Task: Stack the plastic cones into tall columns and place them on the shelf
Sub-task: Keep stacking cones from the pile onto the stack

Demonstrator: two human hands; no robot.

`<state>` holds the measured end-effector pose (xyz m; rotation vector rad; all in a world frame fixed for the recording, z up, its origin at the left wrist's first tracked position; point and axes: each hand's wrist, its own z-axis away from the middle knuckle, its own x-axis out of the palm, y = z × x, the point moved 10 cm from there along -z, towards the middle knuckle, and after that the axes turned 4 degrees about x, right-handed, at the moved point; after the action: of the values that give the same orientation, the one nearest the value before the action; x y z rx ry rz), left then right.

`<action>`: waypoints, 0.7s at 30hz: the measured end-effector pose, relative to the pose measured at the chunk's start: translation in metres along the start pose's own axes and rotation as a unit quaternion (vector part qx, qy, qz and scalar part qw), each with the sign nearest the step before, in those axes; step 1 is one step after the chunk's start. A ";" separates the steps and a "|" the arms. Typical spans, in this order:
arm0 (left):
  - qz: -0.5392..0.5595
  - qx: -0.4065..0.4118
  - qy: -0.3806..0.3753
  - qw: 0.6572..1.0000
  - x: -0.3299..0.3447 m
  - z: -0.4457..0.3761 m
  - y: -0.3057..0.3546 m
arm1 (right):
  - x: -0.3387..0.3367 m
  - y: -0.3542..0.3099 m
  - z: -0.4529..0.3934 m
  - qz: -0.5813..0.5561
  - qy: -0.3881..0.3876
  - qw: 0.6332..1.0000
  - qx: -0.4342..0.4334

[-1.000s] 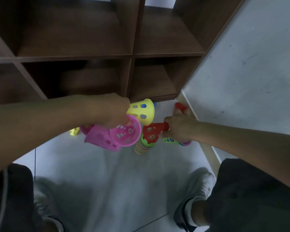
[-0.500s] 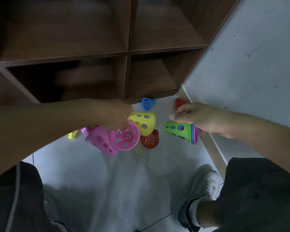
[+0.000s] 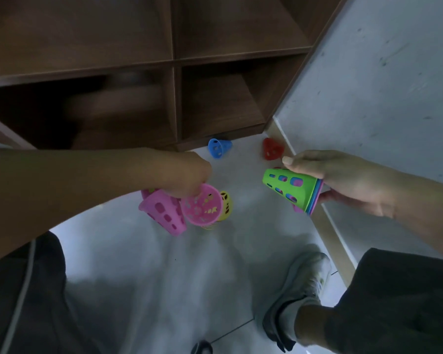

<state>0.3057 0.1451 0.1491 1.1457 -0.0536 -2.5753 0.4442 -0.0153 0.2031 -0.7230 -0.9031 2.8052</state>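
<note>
Right hand (image 3: 343, 180) gripping green nested cones (image 3: 289, 189), left hand (image 3: 182, 175) – clutching pink cones (image 3: 179, 210)

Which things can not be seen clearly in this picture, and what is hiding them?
- Left hand, head view: its fingers are hidden behind its back and the pink cones.
- Yellow cones: mostly covered by the pink cones, so their number is unclear.
- Green cone stack in the right hand: only rim edges of the inner cones show.
- Lower left shelf compartment: dark and blurred.
</note>
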 end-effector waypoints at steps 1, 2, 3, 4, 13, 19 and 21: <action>-0.009 0.014 -0.007 1.000 -0.001 -0.004 0.003 | -0.001 0.001 -0.002 -0.001 0.000 1.000 0.001; 0.003 0.025 -0.006 1.000 -0.002 -0.005 0.005 | -0.001 0.000 -0.003 -0.002 -0.001 1.000 0.001; -0.005 0.026 -0.009 1.000 -0.003 -0.005 0.005 | -0.001 0.000 -0.005 -0.002 -0.001 1.000 0.002; 0.002 0.026 -0.008 1.000 -0.003 -0.006 0.005 | -0.001 -0.001 -0.006 0.000 -0.002 1.000 0.001; 0.121 0.009 0.067 0.990 -0.024 0.001 -0.032 | 0.014 -0.034 -0.017 -0.034 -0.012 0.999 -0.037; 0.272 -0.044 0.147 0.950 -0.033 0.026 -0.061 | 0.047 -0.065 -0.015 -0.022 -0.053 0.996 -0.071; 0.301 -0.059 0.166 0.937 -0.033 0.033 -0.066 | 0.058 -0.076 -0.012 -0.004 -0.063 0.995 -0.082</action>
<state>0.2841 0.2148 0.1842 1.2627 -0.1455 -1.8095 0.3955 0.0671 0.2143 -0.5638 -1.1672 2.8205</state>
